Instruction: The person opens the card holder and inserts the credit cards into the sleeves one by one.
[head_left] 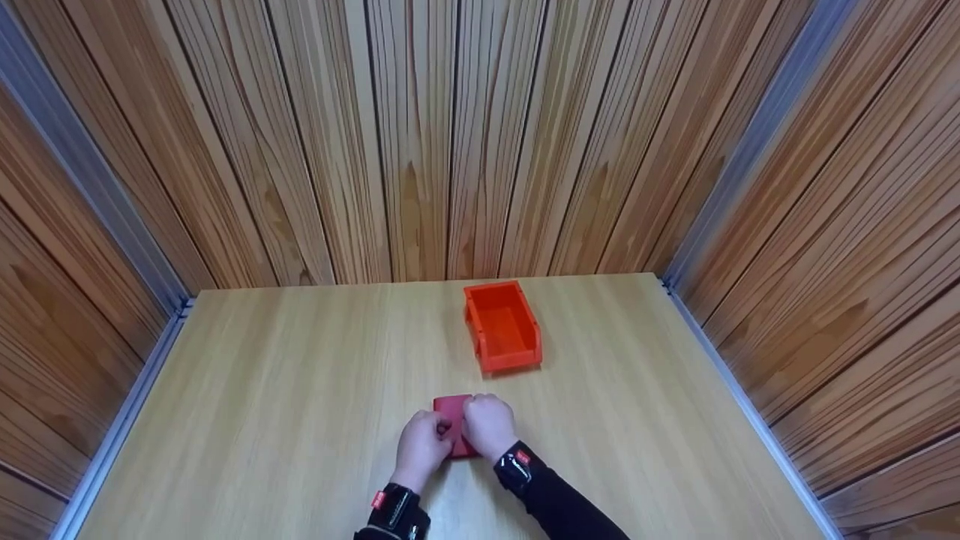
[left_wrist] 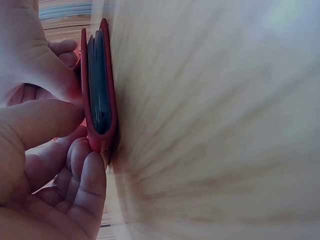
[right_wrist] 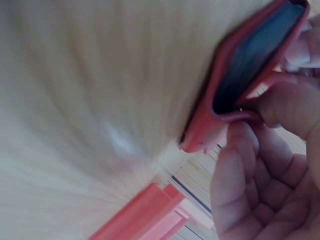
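A red card wallet lies on the table between both hands. Dark inner leaves show between its covers in the left wrist view. My left hand grips the wallet's left side, thumb on the upper cover and curled fingers at the folded spine. From the right, my right hand pinches the wallet's edge between thumb and bent fingers. Seen from the right wrist, the red cover bends up where the right thumb and fingers hold it, and a gap opens beside the dark inside. Part of the wallet is hidden under the hands.
Beyond the hands, slightly right, an orange-red plastic bin stands on the light wooden table. Wood-panelled walls rise at the back and both sides, with grey metal rails along the table's edges.
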